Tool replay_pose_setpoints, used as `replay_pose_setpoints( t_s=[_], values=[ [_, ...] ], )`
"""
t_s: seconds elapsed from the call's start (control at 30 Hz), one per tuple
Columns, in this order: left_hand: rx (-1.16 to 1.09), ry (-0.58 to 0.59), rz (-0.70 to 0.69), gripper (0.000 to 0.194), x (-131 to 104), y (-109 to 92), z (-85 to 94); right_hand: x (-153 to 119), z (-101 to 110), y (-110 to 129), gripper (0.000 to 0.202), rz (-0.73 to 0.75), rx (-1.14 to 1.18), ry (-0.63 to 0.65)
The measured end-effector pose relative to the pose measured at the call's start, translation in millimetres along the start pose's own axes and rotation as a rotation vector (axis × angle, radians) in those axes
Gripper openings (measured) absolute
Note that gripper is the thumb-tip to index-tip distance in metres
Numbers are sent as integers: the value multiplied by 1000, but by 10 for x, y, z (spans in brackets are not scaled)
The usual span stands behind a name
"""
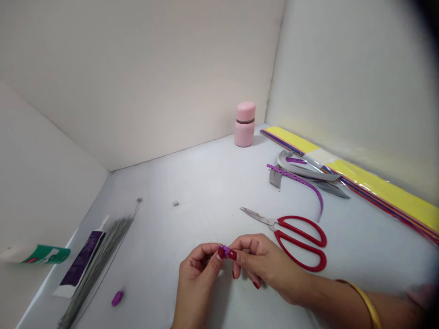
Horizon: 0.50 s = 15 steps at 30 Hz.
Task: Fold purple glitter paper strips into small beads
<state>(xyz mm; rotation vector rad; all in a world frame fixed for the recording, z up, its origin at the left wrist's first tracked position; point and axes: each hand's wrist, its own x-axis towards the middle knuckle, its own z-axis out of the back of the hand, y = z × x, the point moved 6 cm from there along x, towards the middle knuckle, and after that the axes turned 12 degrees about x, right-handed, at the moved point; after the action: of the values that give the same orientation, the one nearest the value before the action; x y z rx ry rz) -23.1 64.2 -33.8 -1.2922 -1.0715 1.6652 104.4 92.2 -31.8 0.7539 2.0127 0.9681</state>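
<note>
Small purple piece [225,249], pinched between both hands above the near part of the pale table [206,183], to the left of the red-handled scissors [277,225]. Gripped on one side by the thumb and fingertip of the left hand [199,269], pressed close together on it; gripped on the other by the thumb and forefinger of the right hand [264,262], likewise drawn into a fine pinch, with the remaining fingers loosely curled below. Mostly covered by the fingertips — too small and too hidden to tell its exact shape.

Judging by the close two-handed pinch, probably at a shaping or folding step rather than a cutting one, with the scissors laid down near the right hand. Perhaps of the same material as the purple strip [302,179] curving beside the grey strips [302,170] farther back; hard to confirm. Over on the left, out of both hands: a purple lump [117,298], a bundle of thin grey wires [98,261] and a purple-labelled tube [82,262] alongside.

For the next move, steady and light pressure needed — best to anchor one side with the left pinch while working the other with the right, without crushing or dropping something so small.
</note>
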Motion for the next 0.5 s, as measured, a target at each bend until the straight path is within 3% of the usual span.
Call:
replay_pose_setpoints(
  t_s=[0.17, 0.3, 0.5],
  values=[
    [-76, -21, -1, 18, -4, -1, -7, 1, 7, 0, 24, -13, -20, -20],
    [0, -15, -52, 22, -25, -23, 16, -5, -17, 21, 28, -10, 21, 18],
    [226, -181, -398, 16, -116, -146, 76, -13, -38, 26, 29, -19, 25, 33]
  ],
)
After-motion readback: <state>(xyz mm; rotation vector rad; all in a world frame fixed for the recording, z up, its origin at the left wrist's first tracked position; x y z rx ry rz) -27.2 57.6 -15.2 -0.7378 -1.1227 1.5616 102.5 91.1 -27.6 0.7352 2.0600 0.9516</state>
